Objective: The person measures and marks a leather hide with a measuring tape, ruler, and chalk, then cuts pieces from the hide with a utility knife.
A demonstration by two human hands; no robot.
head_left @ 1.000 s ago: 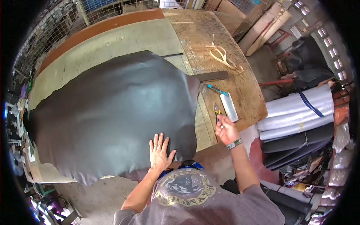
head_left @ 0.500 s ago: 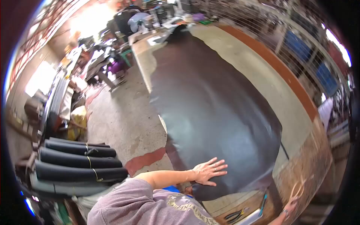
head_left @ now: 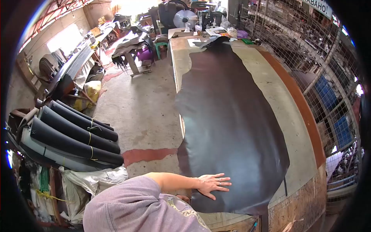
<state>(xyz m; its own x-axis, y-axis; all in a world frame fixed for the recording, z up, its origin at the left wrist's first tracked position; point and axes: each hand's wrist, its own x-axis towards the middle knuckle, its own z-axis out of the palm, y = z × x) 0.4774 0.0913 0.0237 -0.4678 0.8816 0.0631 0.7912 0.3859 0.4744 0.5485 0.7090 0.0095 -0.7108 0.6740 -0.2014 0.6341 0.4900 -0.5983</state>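
A large dark brown leather hide [head_left: 232, 127] lies spread along the table, its far end dark and bunched up. My left hand [head_left: 213, 185] presses flat on the near part of it, fingers spread to the right and a ring on one finger. At the bottom edge of the view, only part of my right hand [head_left: 288, 227] shows, beside the hide's near right corner. A thin pale piece sticks out from its fingers; what it is I cannot tell.
The worktable [head_left: 297, 133] has a brown strip [head_left: 299, 91] along its right side. Tied black rolls [head_left: 73, 135] lie at left by a silvery sack [head_left: 96, 179]. Wire mesh shelving [head_left: 328, 77] stands at right. A fan [head_left: 184, 19] and clutter fill the far end.
My head view has tilted up and shifted, showing more of the room. My left hand stays flat on the hide. My right hand has slipped mostly below the frame; pliers at the near edge are out of sight.
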